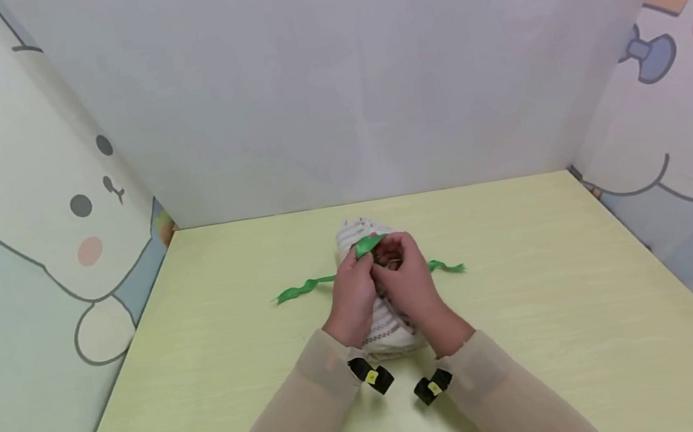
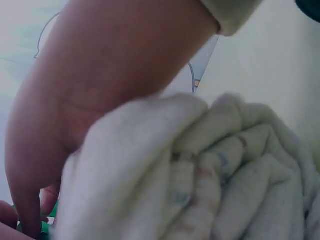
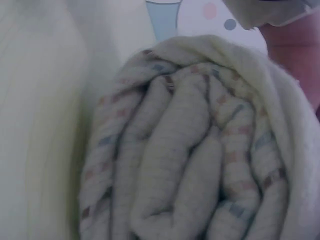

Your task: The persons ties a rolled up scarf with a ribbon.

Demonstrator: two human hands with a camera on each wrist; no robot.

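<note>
Left hand (image 1: 354,291) and right hand (image 1: 411,281) were nearly closed, their fingertips close together, and I saw them pinch a green ribbon (image 1: 366,245) with bent fingers. Far to the left of this grip stood a panel with a rabbit drawing (image 1: 37,172). Nearer, just left of the left hand, one wavy ribbon end (image 1: 304,289) lay on the pale table (image 1: 147,410). Directly below the grip was the rolled cloth (image 1: 382,326), its striped body reaching beyond the hands and back toward the wrists; my wrist views showed its folded layers. The right fingertips were partly hidden from me. Just right of that hand, another ribbon end (image 1: 447,267) came out.
</note>
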